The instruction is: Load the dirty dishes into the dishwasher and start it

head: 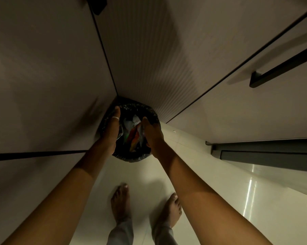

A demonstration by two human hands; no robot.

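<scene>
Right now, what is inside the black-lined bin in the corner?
The bin holds crumpled wrappers, white and orange-red. The left hand and right hand grip its rim and cover part of the opening; anything below the wrappers is hidden.

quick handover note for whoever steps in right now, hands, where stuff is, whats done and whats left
Left hand: on the left rim of the black-lined bin; grip unclear.
Right hand: over the bin's right side; its fingers are hidden.
Bin stands on the floor in the cabinet corner, with wrappers inside.
No dishes or dishwasher in view, so loading progress can't be judged.
Left: load the dishes, start the dishwasher.
</scene>
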